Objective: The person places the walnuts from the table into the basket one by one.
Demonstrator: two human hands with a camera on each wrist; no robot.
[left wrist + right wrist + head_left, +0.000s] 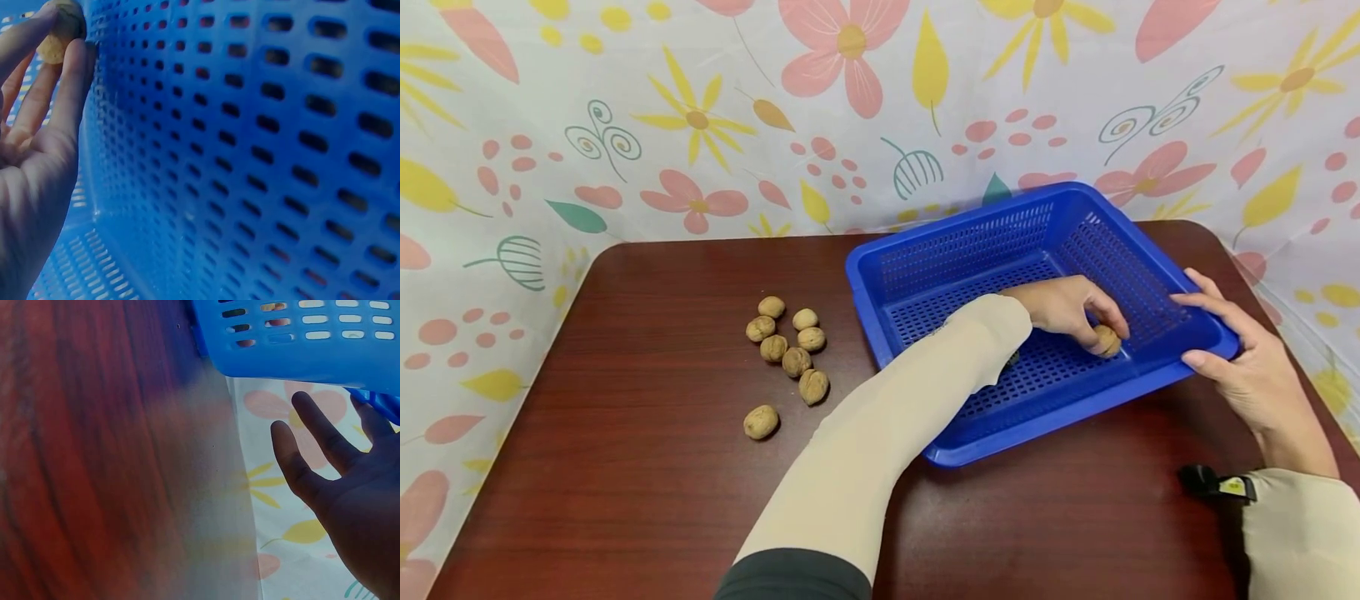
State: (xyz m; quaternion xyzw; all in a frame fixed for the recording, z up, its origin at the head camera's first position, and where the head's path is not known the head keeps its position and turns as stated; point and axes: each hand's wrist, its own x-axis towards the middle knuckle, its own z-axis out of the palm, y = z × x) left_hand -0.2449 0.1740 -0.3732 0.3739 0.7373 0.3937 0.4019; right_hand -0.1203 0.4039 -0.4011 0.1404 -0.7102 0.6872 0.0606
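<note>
My left hand (1067,307) reaches down into a blue plastic basket (895,254) and pinches a walnut (1107,342) between thumb and fingers, low inside the right end. The left wrist view shows this walnut (61,31) at the fingertips, close to the perforated wall (206,134). At the basket's right corner, my right hand (1262,371) holds the rim, with the thumb on the near side and a finger reaching over the edge. In the right wrist view, some fingers of the right hand (356,481) stretch out below the rim, apart from it.
Several walnuts (796,362) lie loose on the dark red-brown table (647,492), left of the basket. One walnut (761,422) sits a little nearer the front. A flower-patterned cloth (700,75) stands behind the table. My left sleeve (887,425) crosses over the basket's near left rim, hiding part of it.
</note>
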